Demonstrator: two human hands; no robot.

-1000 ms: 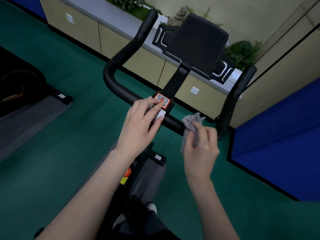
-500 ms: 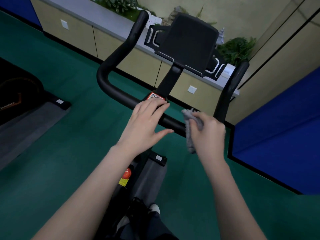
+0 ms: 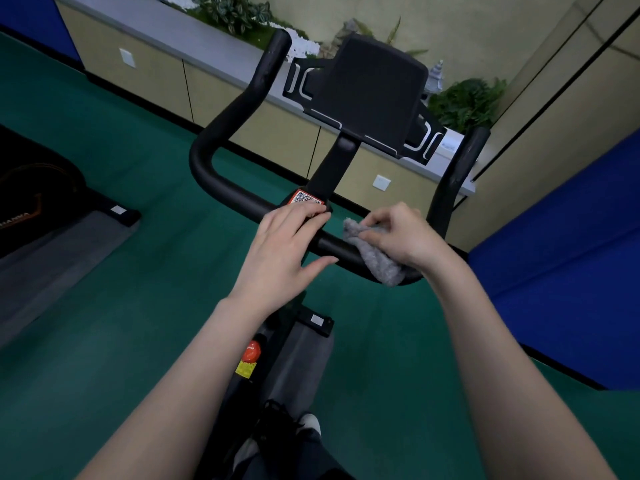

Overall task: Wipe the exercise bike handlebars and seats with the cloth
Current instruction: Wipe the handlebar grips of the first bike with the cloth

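Observation:
A black U-shaped handlebar (image 3: 221,183) of an exercise bike fills the middle of the head view, with a black console (image 3: 370,91) on its stem. My left hand (image 3: 284,251) rests flat on the bar's centre, fingers straight, just below a red QR sticker (image 3: 306,197). My right hand (image 3: 403,235) pinches a grey cloth (image 3: 377,258) and holds it against the crossbar's right part; the cloth drapes over the bar. The bike's seat is not in view.
Green floor surrounds the bike. A second machine (image 3: 31,202) on a grey mat stands at the left. Beige cabinets (image 3: 156,74) with a planter on top run along the back. A blue padded panel (image 3: 561,258) stands at the right. An orange knob (image 3: 252,353) sits on the frame below.
My right hand has brought the cloth down from in front of the bar onto the crossbar's right part. My left hand has settled flatter on the bar's centre.

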